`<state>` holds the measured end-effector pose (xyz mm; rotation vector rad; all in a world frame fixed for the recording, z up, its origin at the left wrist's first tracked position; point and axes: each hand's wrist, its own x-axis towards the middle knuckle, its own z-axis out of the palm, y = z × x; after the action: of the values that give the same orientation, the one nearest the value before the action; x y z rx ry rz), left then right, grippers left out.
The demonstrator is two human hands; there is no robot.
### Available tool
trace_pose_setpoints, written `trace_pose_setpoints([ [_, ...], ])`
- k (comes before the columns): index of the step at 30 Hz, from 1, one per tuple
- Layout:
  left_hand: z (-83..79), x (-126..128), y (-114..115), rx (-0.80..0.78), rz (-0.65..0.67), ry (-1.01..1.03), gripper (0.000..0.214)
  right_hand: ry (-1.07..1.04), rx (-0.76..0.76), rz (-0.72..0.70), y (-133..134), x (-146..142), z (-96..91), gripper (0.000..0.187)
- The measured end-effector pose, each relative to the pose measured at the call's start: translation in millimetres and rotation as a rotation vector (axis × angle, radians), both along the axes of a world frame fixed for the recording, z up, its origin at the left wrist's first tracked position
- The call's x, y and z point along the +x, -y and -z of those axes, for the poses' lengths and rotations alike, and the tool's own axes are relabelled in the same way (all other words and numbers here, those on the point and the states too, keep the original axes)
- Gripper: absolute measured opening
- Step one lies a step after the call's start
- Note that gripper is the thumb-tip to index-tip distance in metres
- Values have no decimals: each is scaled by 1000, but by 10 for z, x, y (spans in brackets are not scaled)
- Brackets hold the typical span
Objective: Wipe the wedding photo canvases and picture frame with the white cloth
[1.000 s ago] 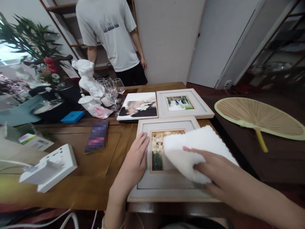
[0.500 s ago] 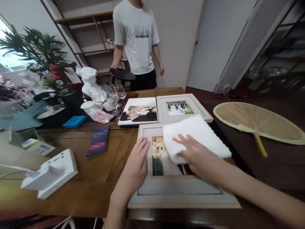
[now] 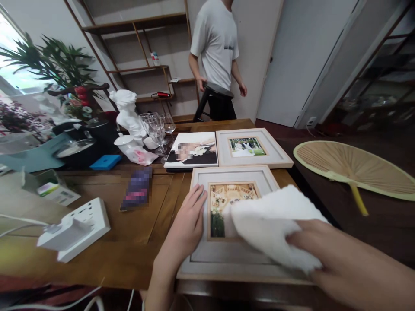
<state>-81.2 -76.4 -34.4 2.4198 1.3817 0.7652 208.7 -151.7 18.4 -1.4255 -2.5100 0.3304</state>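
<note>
A picture frame (image 3: pixel 220 259) with a pale wood border and a photo lies flat on the table before me. My left hand (image 3: pixel 189 211) rests on its left edge, fingers stretched out and lying flat. At the frame's right side, my right hand (image 3: pixel 324 250) grips a white towel (image 3: pixel 279 216); motion blurs both. The towel covers the right part of the photo and the frame's lower right corner. Beyond lie a second framed photo (image 3: pixel 275 157) and, to its left, a photo panel (image 3: pixel 194 162).
A power strip (image 3: pixel 87 229), a blue box (image 3: pixel 105 162) and a dark blurred packet (image 3: pixel 136 190) lie to the left. Wine glasses (image 3: pixel 158 129) stand by a white bust (image 3: pixel 128 112). A hand fan (image 3: pixel 353 166) lies right. Behind the table, a person (image 3: pixel 217 52) holds a stool (image 3: pixel 218 90).
My right hand has moved right and toward me, dragging the towel and uncovering more of the photo. My left hand stays on the frame. The person with the stool has moved right.
</note>
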Motion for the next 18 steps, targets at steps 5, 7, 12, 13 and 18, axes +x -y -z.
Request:
trace_pose_setpoints([
  [5,2,7,7,2,-6,-1,43,192,235,57,-835,-193,-112,34],
  [7,-1,12,9,1,-10,-2,43,222,316,24,-1085,-261,-27,36],
  [12,-6,21,11,2,-26,22,43,231,378,-80,-1254,-536,175,33],
  [13,-5,21,11,3,-28,24,42,233,363,-92,-1200,-587,185,32],
  [18,12,19,9,2,-21,29,43,218,154,-226,-620,-630,191,30],
])
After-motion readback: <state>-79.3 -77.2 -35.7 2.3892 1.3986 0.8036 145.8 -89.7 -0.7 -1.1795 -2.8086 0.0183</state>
